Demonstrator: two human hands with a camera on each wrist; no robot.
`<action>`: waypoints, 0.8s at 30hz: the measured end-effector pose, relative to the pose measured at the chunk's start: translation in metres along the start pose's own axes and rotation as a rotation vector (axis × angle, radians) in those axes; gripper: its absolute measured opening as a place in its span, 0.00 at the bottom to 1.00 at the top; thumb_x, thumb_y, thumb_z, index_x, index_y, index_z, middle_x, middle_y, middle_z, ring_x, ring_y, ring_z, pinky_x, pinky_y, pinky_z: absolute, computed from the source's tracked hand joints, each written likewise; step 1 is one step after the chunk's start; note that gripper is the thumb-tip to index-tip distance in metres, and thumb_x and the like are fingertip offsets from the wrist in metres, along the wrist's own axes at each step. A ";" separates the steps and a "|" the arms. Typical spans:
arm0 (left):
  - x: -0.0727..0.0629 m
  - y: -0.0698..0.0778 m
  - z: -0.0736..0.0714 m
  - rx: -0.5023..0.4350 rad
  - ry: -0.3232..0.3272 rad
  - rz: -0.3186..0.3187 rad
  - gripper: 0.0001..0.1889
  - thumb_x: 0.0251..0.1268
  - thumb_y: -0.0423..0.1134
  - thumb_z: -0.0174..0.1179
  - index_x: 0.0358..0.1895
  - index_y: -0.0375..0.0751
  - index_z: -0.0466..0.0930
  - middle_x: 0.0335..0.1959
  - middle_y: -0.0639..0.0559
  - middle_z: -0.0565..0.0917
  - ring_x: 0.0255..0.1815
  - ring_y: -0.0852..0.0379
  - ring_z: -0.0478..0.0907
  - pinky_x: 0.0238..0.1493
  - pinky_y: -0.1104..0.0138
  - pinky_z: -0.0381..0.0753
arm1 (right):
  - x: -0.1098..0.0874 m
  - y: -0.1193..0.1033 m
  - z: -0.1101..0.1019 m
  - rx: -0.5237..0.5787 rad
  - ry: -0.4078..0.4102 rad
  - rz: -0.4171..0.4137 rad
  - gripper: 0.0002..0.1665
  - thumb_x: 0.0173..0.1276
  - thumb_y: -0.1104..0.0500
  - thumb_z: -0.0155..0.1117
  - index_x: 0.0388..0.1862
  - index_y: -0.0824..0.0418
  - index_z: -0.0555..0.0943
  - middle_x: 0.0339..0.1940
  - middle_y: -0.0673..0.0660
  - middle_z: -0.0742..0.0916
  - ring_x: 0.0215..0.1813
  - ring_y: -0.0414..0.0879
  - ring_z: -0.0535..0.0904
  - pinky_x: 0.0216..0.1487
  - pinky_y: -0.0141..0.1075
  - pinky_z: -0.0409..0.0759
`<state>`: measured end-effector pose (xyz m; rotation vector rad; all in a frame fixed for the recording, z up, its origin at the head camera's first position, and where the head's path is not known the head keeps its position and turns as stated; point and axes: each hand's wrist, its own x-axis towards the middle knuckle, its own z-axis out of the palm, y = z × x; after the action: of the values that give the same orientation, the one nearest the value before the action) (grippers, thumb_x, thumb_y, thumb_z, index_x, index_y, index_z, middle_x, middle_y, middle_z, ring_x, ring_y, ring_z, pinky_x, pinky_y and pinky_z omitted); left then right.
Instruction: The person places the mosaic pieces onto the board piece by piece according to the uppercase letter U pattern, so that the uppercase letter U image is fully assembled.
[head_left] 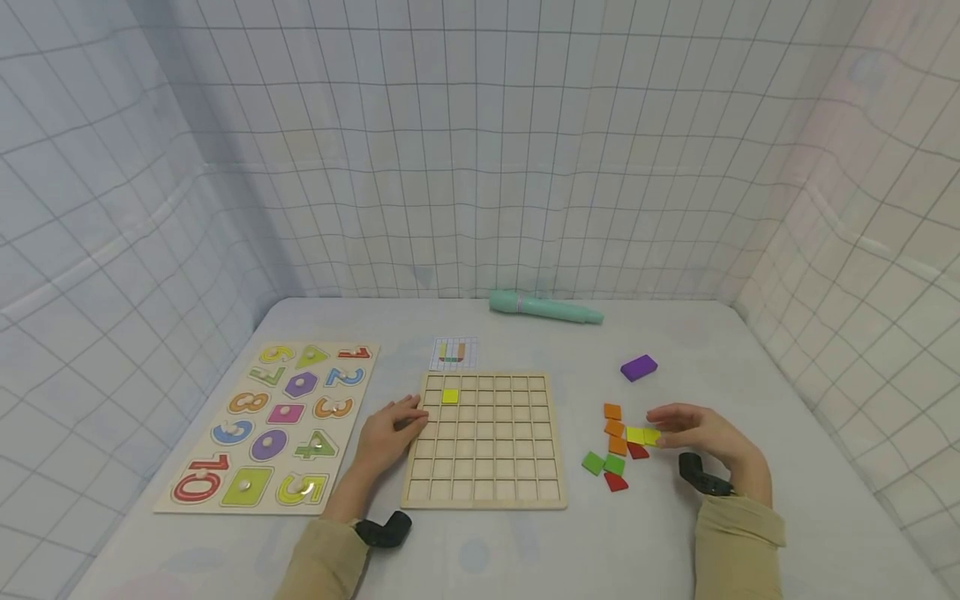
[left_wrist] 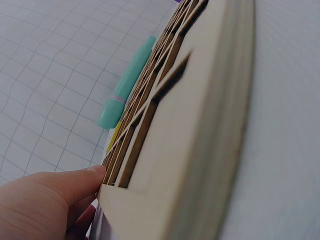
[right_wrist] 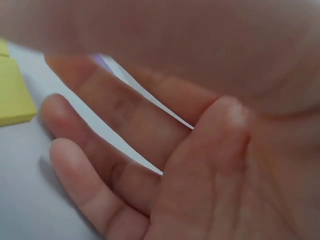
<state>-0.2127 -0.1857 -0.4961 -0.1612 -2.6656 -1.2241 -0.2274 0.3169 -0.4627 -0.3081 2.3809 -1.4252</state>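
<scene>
A square wooden grid board [head_left: 483, 505] lies flat on the table with one yellow square tile [head_left: 450, 396] in a cell near its upper left. My left hand [head_left: 388, 435] rests at the board's left edge, thumb over the rim and the other fingers alongside it. In the left wrist view, the thumb [left_wrist: 80, 182] touches the rim. Over the loose tiles at the right hovers my right hand [head_left: 701, 432], fingers spread apart from the thumb. Its thumb tip overlaps the right one of two yellow tiles [head_left: 635, 435]. Orange tiles [head_left: 612, 412], green tiles [head_left: 593, 463] and red pieces [head_left: 616, 482] lie around these.
A number-and-shape puzzle board [head_left: 247, 429] lies at the left. Behind the grid board is a small pattern card [head_left: 469, 353] with a coloured U shape. Farther back lies a teal marker-shaped object [head_left: 551, 308]. A purple block [head_left: 639, 367] sits beyond the right hand.
</scene>
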 end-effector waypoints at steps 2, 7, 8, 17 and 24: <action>0.000 0.000 0.000 0.002 -0.002 -0.003 0.10 0.60 0.39 0.64 0.41 0.38 0.85 0.59 0.43 0.77 0.64 0.46 0.68 0.72 0.61 0.57 | 0.000 0.000 0.000 0.002 0.000 -0.006 0.28 0.58 0.60 0.67 0.57 0.67 0.75 0.57 0.65 0.79 0.61 0.62 0.71 0.54 0.33 0.78; 0.000 0.001 0.000 0.006 -0.004 -0.010 0.10 0.60 0.40 0.64 0.41 0.38 0.85 0.59 0.44 0.77 0.64 0.47 0.68 0.72 0.60 0.57 | -0.001 0.000 0.000 -0.005 0.014 0.001 0.28 0.58 0.61 0.68 0.57 0.68 0.75 0.57 0.65 0.79 0.61 0.62 0.71 0.53 0.29 0.77; 0.000 0.001 0.000 0.006 -0.004 -0.010 0.10 0.60 0.39 0.64 0.41 0.38 0.85 0.59 0.44 0.77 0.64 0.47 0.68 0.72 0.60 0.57 | -0.001 0.000 0.000 -0.010 0.023 0.012 0.28 0.58 0.60 0.68 0.57 0.68 0.75 0.57 0.65 0.80 0.60 0.60 0.72 0.53 0.29 0.77; -0.001 0.003 -0.001 -0.002 -0.006 -0.012 0.10 0.60 0.39 0.64 0.42 0.38 0.85 0.59 0.43 0.76 0.65 0.47 0.68 0.72 0.60 0.57 | -0.002 0.003 0.000 -0.027 0.063 0.033 0.28 0.57 0.60 0.69 0.57 0.69 0.75 0.55 0.65 0.81 0.55 0.55 0.76 0.49 0.28 0.80; -0.001 0.002 -0.001 -0.008 -0.008 -0.014 0.10 0.60 0.39 0.64 0.42 0.38 0.85 0.59 0.43 0.76 0.65 0.47 0.68 0.73 0.60 0.57 | -0.001 0.004 0.001 -0.013 0.071 0.055 0.28 0.57 0.62 0.69 0.56 0.69 0.75 0.53 0.64 0.82 0.49 0.48 0.77 0.46 0.27 0.81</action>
<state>-0.2115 -0.1850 -0.4937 -0.1498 -2.6735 -1.2411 -0.2262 0.3183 -0.4666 -0.1972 2.4363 -1.4185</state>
